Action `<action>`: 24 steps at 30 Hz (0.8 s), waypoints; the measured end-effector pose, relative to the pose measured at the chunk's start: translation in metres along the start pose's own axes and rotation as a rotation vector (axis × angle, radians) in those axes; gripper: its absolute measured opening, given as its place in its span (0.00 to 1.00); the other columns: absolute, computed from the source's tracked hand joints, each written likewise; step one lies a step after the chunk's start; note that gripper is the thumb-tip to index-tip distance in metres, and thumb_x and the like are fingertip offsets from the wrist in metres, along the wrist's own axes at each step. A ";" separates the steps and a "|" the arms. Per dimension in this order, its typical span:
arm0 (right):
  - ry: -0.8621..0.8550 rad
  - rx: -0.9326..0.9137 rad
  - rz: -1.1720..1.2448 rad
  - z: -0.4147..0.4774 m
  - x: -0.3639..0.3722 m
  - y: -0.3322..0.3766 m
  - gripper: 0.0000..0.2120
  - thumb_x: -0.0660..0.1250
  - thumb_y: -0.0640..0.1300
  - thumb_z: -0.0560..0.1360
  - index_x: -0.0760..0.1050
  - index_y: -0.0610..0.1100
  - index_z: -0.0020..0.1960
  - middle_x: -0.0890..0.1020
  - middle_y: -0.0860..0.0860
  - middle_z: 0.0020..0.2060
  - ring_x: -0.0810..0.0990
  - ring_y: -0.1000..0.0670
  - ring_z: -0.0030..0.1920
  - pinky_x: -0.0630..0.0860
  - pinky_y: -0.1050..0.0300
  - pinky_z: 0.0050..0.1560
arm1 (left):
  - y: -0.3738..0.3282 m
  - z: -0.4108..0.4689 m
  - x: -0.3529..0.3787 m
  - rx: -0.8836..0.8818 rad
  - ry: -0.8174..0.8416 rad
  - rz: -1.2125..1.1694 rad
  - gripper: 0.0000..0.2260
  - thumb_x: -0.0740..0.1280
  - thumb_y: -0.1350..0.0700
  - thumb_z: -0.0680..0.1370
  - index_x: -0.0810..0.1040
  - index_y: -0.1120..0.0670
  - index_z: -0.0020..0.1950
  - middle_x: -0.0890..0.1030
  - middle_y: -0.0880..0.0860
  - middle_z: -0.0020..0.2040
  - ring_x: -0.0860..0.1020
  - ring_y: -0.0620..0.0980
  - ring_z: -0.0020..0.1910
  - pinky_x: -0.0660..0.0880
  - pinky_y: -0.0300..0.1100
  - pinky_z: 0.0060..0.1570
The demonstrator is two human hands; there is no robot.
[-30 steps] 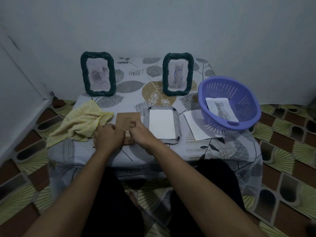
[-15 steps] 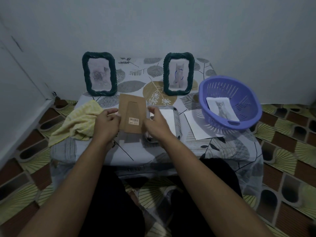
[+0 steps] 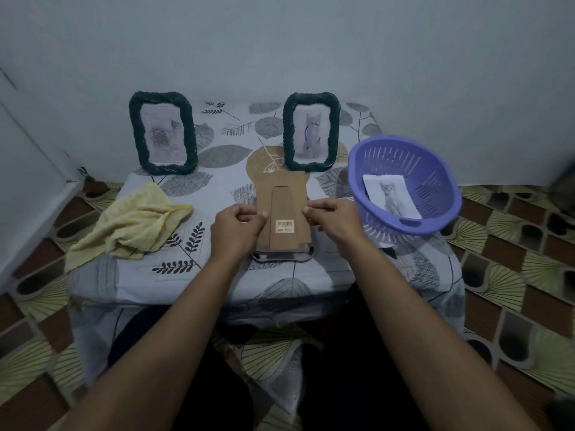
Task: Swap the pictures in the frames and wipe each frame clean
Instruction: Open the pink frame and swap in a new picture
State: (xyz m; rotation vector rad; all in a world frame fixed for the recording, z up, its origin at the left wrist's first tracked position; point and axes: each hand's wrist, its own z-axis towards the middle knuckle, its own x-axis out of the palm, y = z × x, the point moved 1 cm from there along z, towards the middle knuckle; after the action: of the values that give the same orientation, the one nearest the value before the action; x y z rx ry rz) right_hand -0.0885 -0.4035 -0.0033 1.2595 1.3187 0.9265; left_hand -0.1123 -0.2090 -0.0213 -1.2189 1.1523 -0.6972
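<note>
— Your left hand (image 3: 238, 227) pinches the left edge of the cardboard backing (image 3: 298, 194), thumb on top and fingers curled under. Your right hand (image 3: 334, 220) pinches the right edge the same way. Neither hand has hold of anything else.

— And the frame it belongs to?

— The flat frame (image 3: 280, 258) lies on the surface (image 3: 217, 275) directly under the backing. You see only its near edge, and I cannot tell whether the two touch. The left frame (image 3: 134, 132) and the right frame (image 3: 287, 132) stand at the back, each with a picture in it. A loose cat picture (image 3: 390, 197) lies in the purple basket (image 3: 435, 169), and the yellow cloth (image 3: 133, 225) is off to your left.

— What could go wrong?

— I judge that you are about to seat the backing. If you lower it askew, a corner may ride up on the rim or crease whatever print lies inside, which I cannot see. If you press hard, the easel flap (image 3: 281, 209) may bend. And if you swing wide, your right hand could knock the basket, which sits close beside it.
</note>
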 end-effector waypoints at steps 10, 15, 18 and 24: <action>-0.037 -0.014 -0.187 0.015 0.006 -0.022 0.06 0.78 0.39 0.69 0.85 0.46 0.46 0.87 0.48 0.42 0.85 0.50 0.47 0.81 0.48 0.57 | 0.006 0.001 0.011 0.040 -0.153 0.363 0.10 0.73 0.44 0.73 0.83 0.48 0.48 0.80 0.42 0.40 0.78 0.47 0.48 0.63 0.48 0.55; -0.029 -0.048 -0.260 0.016 0.004 -0.023 0.08 0.77 0.39 0.70 0.85 0.42 0.49 0.87 0.47 0.42 0.86 0.51 0.45 0.82 0.52 0.56 | 0.009 0.002 0.012 0.071 -0.139 0.402 0.09 0.72 0.44 0.74 0.83 0.47 0.49 0.80 0.41 0.40 0.79 0.49 0.52 0.60 0.48 0.53; -0.039 -0.065 -0.338 0.016 0.003 -0.024 0.07 0.76 0.41 0.72 0.85 0.42 0.50 0.86 0.48 0.43 0.84 0.52 0.46 0.80 0.56 0.55 | 0.009 0.001 0.016 0.093 -0.138 0.427 0.09 0.72 0.44 0.74 0.82 0.47 0.48 0.78 0.41 0.39 0.78 0.49 0.52 0.58 0.47 0.50; -0.035 -0.097 -0.464 0.019 0.003 -0.025 0.07 0.75 0.44 0.73 0.86 0.44 0.50 0.86 0.48 0.45 0.83 0.52 0.48 0.76 0.61 0.52 | 0.011 0.003 0.017 0.095 -0.153 0.465 0.10 0.72 0.42 0.74 0.83 0.46 0.50 0.78 0.41 0.39 0.78 0.48 0.53 0.57 0.47 0.49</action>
State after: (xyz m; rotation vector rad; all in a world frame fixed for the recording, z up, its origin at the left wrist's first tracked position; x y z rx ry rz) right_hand -0.0739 -0.4064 -0.0309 0.8383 1.4381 0.6258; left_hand -0.1059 -0.2208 -0.0373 -0.8630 1.2024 -0.2984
